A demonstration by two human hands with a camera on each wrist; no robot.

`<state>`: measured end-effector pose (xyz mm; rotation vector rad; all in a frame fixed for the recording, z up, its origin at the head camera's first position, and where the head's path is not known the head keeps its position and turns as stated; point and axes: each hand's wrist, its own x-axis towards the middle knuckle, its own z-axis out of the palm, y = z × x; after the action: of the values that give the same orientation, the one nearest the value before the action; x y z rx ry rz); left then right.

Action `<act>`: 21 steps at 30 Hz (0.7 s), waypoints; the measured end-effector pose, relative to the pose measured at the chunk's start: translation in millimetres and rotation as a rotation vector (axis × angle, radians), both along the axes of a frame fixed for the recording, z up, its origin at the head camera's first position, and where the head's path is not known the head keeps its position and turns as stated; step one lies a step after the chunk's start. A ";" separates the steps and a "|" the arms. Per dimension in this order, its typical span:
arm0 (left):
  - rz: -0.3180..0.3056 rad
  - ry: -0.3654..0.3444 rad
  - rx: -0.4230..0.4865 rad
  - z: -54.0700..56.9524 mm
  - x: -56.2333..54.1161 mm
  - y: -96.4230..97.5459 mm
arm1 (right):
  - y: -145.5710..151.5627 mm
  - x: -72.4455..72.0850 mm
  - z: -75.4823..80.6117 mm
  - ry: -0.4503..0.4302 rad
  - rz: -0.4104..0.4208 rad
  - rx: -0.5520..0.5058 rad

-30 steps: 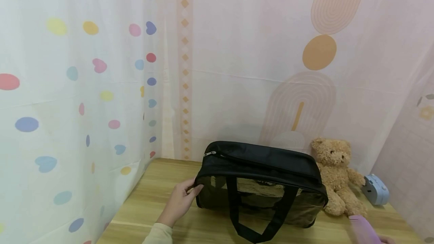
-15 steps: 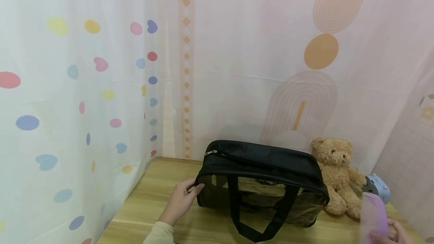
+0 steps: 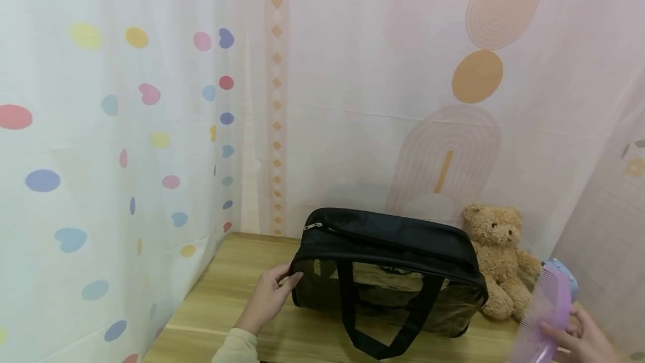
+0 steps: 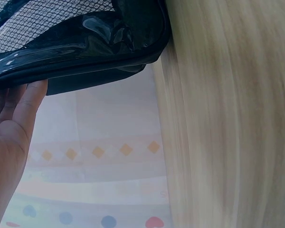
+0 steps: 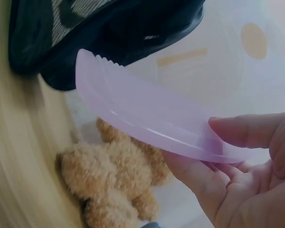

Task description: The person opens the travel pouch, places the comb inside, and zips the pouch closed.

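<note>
A black bag (image 3: 393, 242) with see-through sides stands upright on the table, its strap handle hanging at the front. At its upper left corner, my left hand (image 3: 267, 297) pinches the edge, thumb in front; the left wrist view shows fingers behind the dark trim. My right hand (image 3: 584, 338) holds a purple comb (image 3: 546, 312) between thumb and fingers, tilted, at the lower right of the head view. In the right wrist view the comb (image 5: 142, 114) points toward the bag; whether they touch cannot be told there. The zipper pull (image 3: 313, 226) sits at the bag's left end.
A brown teddy bear (image 3: 499, 251) sits against the bag's right end. Beyond the comb is a light blue object (image 3: 564, 274), partly hidden. Wood-grain table (image 3: 242, 262) lies left of the bag. Patterned curtains (image 3: 353, 71) hang behind and at the sides.
My right hand has come up into view from the lower right with the comb, which now tilts left at its lower end. The left hand and bag have stayed put.
</note>
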<state>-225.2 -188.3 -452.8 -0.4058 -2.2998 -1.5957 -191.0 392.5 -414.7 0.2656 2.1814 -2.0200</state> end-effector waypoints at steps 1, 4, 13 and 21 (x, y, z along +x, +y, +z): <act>0.000 -0.002 -0.001 0.1 0.0 0.0 | -0.9 -0.1 0.3 0.018 -0.009 -0.019; -0.003 -0.008 0.002 0.1 -0.1 0.0 | -4.1 -1.2 1.5 0.104 -0.019 -0.038; -0.010 -0.015 0.009 0.7 0.6 -0.4 | -21.3 -3.8 15.9 0.328 0.043 -0.036; -0.008 -0.023 0.001 1.0 0.1 -0.3 | -40.1 -1.7 29.2 0.404 0.080 -0.166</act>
<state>-225.1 -188.5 -451.8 -0.3996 -2.3174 -1.6129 -192.7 352.4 -385.5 -0.2698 2.1675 -2.3553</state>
